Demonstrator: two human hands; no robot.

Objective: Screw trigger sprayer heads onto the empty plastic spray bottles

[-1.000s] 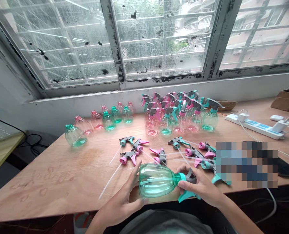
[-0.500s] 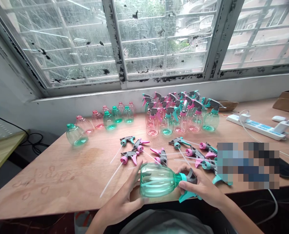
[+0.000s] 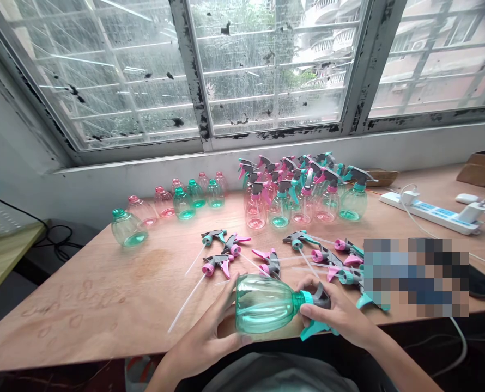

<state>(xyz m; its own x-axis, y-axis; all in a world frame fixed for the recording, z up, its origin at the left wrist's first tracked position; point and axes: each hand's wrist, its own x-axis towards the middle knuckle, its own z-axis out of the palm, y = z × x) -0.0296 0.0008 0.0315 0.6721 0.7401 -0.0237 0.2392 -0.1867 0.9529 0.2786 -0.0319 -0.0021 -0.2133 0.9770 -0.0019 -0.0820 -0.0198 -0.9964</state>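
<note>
A clear green spray bottle (image 3: 265, 305) lies sideways in the air above the table's near edge, its base to the left. My left hand (image 3: 222, 326) is wrapped around the base end, the fingers partly behind it. At the neck, my right hand (image 3: 332, 307) grips the grey and teal spray head (image 3: 320, 296), which sits on the bottle's mouth. Just beyond my hands lie loose spray heads with thin tubes, among them a pink and grey one (image 3: 218, 265) and a teal and grey one (image 3: 213, 237).
Several capless bottles (image 3: 185, 204) stand at the back left. Assembled spray bottles (image 3: 281, 209) crowd together at the back middle. More spray heads (image 3: 328, 256) lie on the right, beside a blurred patch. A white power strip (image 3: 430, 212) with cables is at the right.
The bottle and my hands stay almost in place. My left hand has shifted very slightly on the bottle's base.
</note>
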